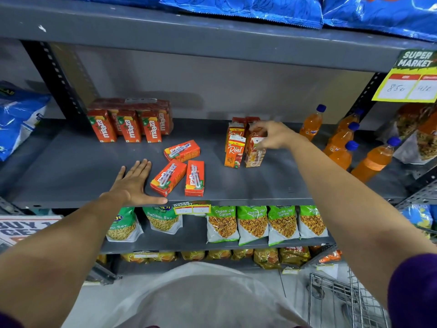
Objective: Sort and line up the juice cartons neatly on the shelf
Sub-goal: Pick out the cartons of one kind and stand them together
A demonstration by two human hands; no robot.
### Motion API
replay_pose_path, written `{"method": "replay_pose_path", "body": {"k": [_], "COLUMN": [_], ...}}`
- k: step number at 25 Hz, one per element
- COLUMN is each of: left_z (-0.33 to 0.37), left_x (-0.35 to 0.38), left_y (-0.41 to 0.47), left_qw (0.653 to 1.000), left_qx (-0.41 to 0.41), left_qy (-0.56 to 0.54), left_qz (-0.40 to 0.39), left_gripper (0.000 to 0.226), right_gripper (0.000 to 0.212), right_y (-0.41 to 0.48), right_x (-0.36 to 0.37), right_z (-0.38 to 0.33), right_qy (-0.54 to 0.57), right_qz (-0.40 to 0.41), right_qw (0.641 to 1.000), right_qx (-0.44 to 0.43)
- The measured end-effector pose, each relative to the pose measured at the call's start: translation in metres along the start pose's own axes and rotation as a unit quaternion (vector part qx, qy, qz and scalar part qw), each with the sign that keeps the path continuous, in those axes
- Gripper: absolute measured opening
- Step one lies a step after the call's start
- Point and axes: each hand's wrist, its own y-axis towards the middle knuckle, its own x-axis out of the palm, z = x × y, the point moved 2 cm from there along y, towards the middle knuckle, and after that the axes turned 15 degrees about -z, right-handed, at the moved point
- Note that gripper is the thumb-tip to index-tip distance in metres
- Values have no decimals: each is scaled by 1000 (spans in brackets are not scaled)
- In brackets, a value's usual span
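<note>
Grey shelf [71, 162]; left hand [132, 183] flat, fingers spread; right hand [272, 136] fingers pinching Real carton [255, 152] top.

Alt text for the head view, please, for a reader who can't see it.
A person's right hand touches a tilted Real juice carton among upright ones on a grey shelf, while the left hand rests flat, open, beside three Maaza cartons lying flat. More Maaza cartons stand at back left; orange bottles stand right.

Purple short sleeves [411, 292], bare forearms, pale garment [201, 297].
</note>
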Motion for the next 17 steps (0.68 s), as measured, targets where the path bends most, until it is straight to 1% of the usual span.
{"method": "replay_pose_path", "body": {"k": [1,3,5,7,8,11,13,14,17], "left_z": [0,0,-1,-1,-1,-2,-1,-1,-2], "left_x": [0,0,0,1,0,0,1,1,1], "left_y": [0,0,0,0,0,1,1,1,1], "left_qw": [1000,1000,1000,1000,1000,1000,1000,1000,1000], "left_qx": [0,-1,0,1,1,-1,-2,-2,-3], "left_qy": [-1,0,-1,-3,-2,-3,-4,-3,-2], "left_qz": [0,1,0,1,3,-1,-1,0,3], "left_gripper": [145,145,144,142,141,140,140,139,137], "right_gripper": [55,41,30,29,29,26,21,23,53], "right_y": [-1,-1,1,2,2,5,7,7,5], "right_x": [-3,-3,2,5,6,7,8,8,7], "right_z": [-2,-6,-9,-9,-10,-11,-11,-11,-5], "right_qy": [-20,-53,-13,36,38,-36,-54,-48,5], "right_qz": [22,35,18,12,16,62,82,85,61], "right_qw": [999,996,998,997,997,996,994,994,996], "right_qx": [20,57,67,61,59,60,51,48,57]}}
